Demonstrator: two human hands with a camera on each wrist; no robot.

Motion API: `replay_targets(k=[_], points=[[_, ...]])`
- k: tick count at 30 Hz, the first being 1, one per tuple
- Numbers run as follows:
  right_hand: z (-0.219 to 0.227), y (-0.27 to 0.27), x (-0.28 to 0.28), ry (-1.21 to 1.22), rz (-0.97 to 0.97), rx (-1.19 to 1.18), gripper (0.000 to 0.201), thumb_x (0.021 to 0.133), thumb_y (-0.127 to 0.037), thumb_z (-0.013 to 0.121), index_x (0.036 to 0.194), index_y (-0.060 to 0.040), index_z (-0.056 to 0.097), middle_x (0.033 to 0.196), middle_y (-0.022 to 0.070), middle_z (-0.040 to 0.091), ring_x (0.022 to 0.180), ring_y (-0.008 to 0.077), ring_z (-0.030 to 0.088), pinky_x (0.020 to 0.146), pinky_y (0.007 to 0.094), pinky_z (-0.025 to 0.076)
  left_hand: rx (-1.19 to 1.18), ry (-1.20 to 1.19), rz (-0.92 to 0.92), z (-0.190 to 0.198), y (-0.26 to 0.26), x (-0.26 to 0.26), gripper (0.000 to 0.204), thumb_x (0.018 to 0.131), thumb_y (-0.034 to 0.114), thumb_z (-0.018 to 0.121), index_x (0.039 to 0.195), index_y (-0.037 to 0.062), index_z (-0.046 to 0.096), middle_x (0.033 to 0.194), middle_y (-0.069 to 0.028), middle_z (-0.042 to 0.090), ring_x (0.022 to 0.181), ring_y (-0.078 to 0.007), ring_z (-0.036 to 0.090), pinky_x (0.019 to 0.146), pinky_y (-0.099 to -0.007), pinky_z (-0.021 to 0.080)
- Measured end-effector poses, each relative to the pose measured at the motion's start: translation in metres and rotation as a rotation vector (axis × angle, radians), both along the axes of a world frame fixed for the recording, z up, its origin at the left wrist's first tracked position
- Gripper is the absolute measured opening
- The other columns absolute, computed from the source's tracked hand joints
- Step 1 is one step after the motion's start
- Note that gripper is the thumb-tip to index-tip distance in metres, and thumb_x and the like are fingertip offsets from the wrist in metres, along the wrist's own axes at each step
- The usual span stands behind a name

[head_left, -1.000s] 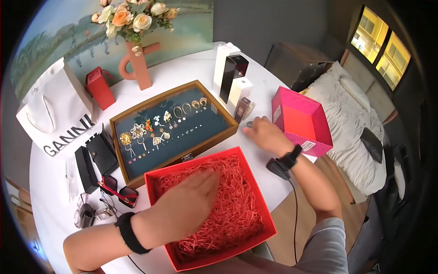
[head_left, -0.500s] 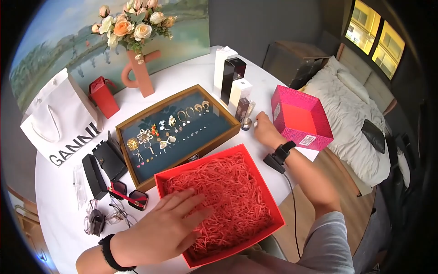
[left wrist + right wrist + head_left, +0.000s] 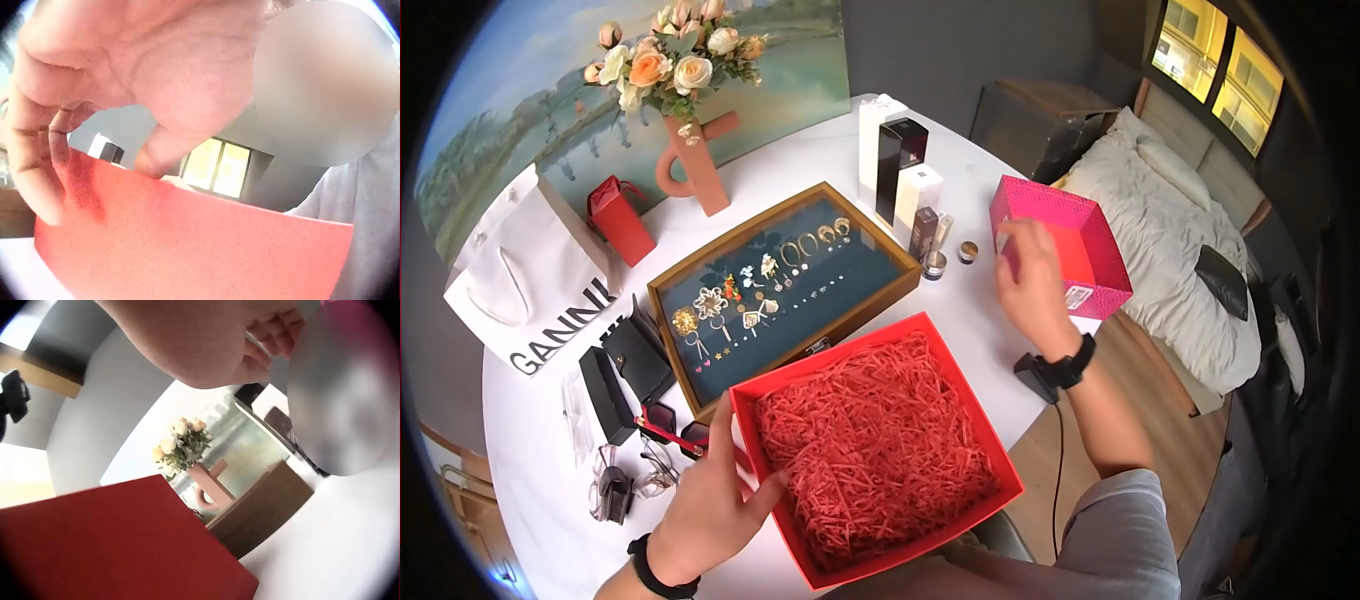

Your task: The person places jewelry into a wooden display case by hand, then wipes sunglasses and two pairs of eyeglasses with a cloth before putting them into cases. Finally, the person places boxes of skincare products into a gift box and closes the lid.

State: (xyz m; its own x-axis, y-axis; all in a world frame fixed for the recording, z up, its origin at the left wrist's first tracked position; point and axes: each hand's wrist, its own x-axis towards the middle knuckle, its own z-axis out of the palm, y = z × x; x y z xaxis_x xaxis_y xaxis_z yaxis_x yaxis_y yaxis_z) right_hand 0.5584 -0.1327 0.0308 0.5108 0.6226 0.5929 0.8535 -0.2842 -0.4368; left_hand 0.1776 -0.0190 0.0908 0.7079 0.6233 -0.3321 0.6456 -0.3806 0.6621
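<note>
My left hand (image 3: pixel 715 500) is at the left wall of a red box (image 3: pixel 1000 440) filled with shredded red paper (image 3: pixel 880 450). Its thumb reaches over the rim while the fingers lie along the outside; the left wrist view shows them on the red wall (image 3: pixel 206 250). With fingers loosely bent and holding nothing, my right hand (image 3: pixel 1035 290) hovers by the near left edge of a pink box (image 3: pixel 1090 225). Two small jars stand left of that hand: a silver-sided jar (image 3: pixel 934 264) and a gold-toned jar (image 3: pixel 968 251).
A wood-framed jewelry case (image 3: pixel 780 290) lies behind the red box. Cosmetic boxes (image 3: pixel 900 165) stand at the back right. Sunglasses (image 3: pixel 665 425), a black pouch (image 3: pixel 640 355), a white paper bag (image 3: pixel 530 270), a red gift box (image 3: pixel 622 220) and a flower vase (image 3: pixel 697 170) occupy the left side.
My left hand has moved from over the shredded paper to the box's left wall. My right hand has drawn away rightward to the pink box, leaving the gold-toned jar on the table.
</note>
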Motion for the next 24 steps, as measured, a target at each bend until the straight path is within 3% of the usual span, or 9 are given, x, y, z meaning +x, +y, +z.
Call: replay_targets(k=[1,2,3,6,10,15,18,20,24], points=[[0.003,-0.013,0.006,-0.233,-0.114,-0.017,0.037,0.08,-0.001,0.066,0.116,0.0017,0.057,0.118,0.0216,0.057,0.104,0.0407,0.057,0.094,0.0477,0.042,0.0,0.0,-0.01,-0.003,0.001,0.001,0.081,0.09,0.009,0.068,0.154,0.002,0.02,0.127,-0.0206,0.052,0.084,-0.0263,0.067,0.066,-0.0339,0.057],[0.0,-0.026,0.013,-0.233,-0.126,-0.016,0.037,0.08,-0.001,0.066,0.116,0.0017,0.057,0.118,0.0216,0.057,0.104,0.0407,0.057,0.094,0.0477,0.042,-0.303,-0.017,0.006,-0.009,0.002,0.001,0.079,0.092,0.008,0.064,0.155,0.0051,0.017,0.128,-0.0188,0.053,0.085,-0.0258,0.069,0.064,-0.0345,0.059],[-0.007,-0.039,0.022,-0.213,-0.198,-0.148,0.037,0.079,-0.002,0.067,0.114,0.0018,0.058,0.113,0.0211,0.058,0.101,0.0396,0.058,0.092,0.0463,0.041,-0.605,-0.029,0.021,-0.016,0.003,0.002,0.078,0.094,0.006,0.06,0.156,0.0083,0.014,0.129,-0.0171,0.055,0.085,-0.0253,0.07,0.063,-0.035,0.062],[-0.025,-0.074,0.052,0.015,-0.243,-0.426,0.034,0.078,-0.005,0.071,0.11,0.0007,0.061,0.1,0.0184,0.062,0.1,0.0365,0.058,0.09,0.0446,0.04,-0.844,-0.004,0.031,-0.031,0.003,0.007,0.074,0.097,0.003,0.052,0.157,0.0134,0.01,0.134,-0.014,0.055,0.098,-0.0265,0.07,0.067,-0.0386,0.066],[-0.028,-0.104,0.061,-0.113,-0.201,-0.196,0.028,0.081,-0.005,0.07,0.108,-0.0011,0.061,0.098,0.0169,0.062,0.099,0.0352,0.057,0.089,0.0445,0.039,-0.845,-0.095,0.02,-0.03,-0.031,0.039,0.072,0.097,-0.002,0.046,0.157,0.0122,0.008,0.137,-0.0146,0.052,0.103,-0.0284,0.069,0.077,-0.0409,0.065],[0.017,-0.144,0.07,-0.225,-0.313,0.074,0.028,0.086,-0.007,0.069,0.112,-0.0024,0.06,0.096,0.0149,0.06,0.095,0.0326,0.056,0.089,0.0418,0.038,-0.854,-0.119,-0.072,-0.017,-0.045,0.107,0.052,0.098,0.01,0.043,0.148,0.007,0.029,0.114,-0.0161,0.065,0.085,-0.0241,0.072,0.074,-0.0392,0.064],[0.043,-0.182,0.112,-0.323,-0.32,0.27,0.029,0.087,-0.005,0.069,0.115,-0.0028,0.061,0.1,0.0149,0.061,0.098,0.0333,0.056,0.092,0.0402,0.038,-0.875,-0.209,-0.138,-0.016,-0.06,0.162,0.05,0.097,0.009,0.044,0.146,0.0051,0.033,0.112,-0.0175,0.065,0.083,-0.0268,0.072,0.073,-0.0395,0.064],[0.07,-0.205,0.135,-0.414,-0.377,0.313,0.027,0.091,-0.004,0.069,0.116,-0.0014,0.06,0.099,0.0125,0.061,0.092,0.0269,0.06,0.087,0.0363,0.045,-0.925,-0.302,-0.205,-0.026,-0.065,0.205,0.044,0.097,0.014,0.047,0.138,-0.0002,0.039,0.108,-0.0216,0.065,0.081,-0.0308,0.072,0.074,-0.0404,0.064],[0.112,-0.24,0.161,-0.172,-0.193,0.694,0.02,0.099,-0.007,0.063,0.116,0.0011,0.06,0.098,0.002,0.063,0.088,0.0091,0.061,0.075,0.0257,0.055,-1.031,-0.327,-0.24,-0.041,-0.07,0.307,0.038,0.097,0.025,0.048,0.117,-0.0072,0.048,0.104,-0.0276,0.062,0.082,-0.0358,0.072,0.078,-0.0445,0.063]])
